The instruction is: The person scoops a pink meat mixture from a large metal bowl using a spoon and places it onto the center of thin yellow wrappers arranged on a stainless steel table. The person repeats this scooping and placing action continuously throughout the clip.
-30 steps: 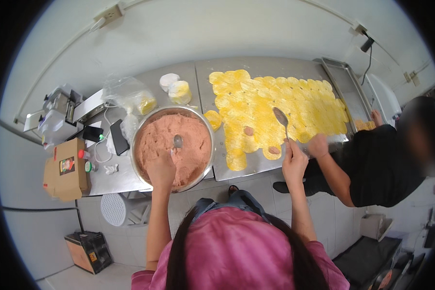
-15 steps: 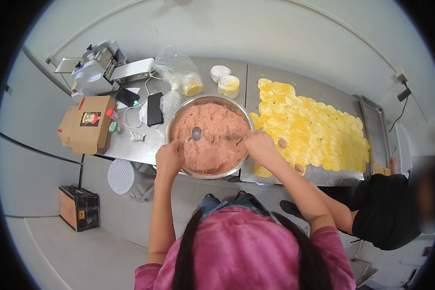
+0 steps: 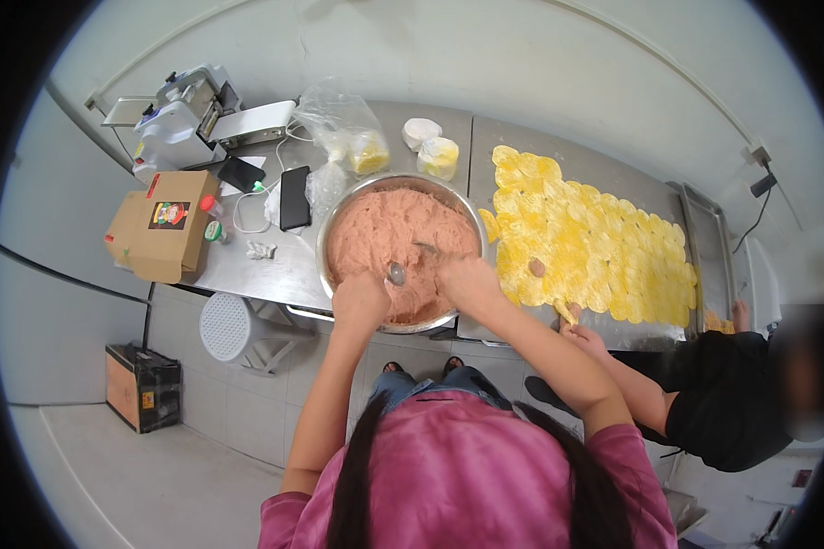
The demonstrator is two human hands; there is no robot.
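Observation:
A big steel bowl [image 3: 325,233] of pink minced filling [image 3: 384,229] stands on the steel counter in front of me. My left hand [image 3: 360,300] is closed at the bowl's near rim, and a metal spoon [image 3: 396,273] sticks out beside it over the filling. My right hand [image 3: 468,280] is in the bowl, gripping a second spoon [image 3: 424,247] that digs into the filling. Right of the bowl, several round yellow wrappers [image 3: 604,252] cover a tray, one with a dab of filling [image 3: 537,267].
A person in black [image 3: 714,403] stands at my right, a hand [image 3: 579,328] at the wrappers' near edge. Left of the bowl are a cardboard box [image 3: 160,224], two phones [image 3: 295,197], a white machine [image 3: 188,114] and plastic bags [image 3: 343,128]. A white basket [image 3: 233,329] sits below.
My right hand has come back from the wrappers into the bowl with its spoon. My view has swung left, centring on the bowl. The left hand stays at the bowl's rim.

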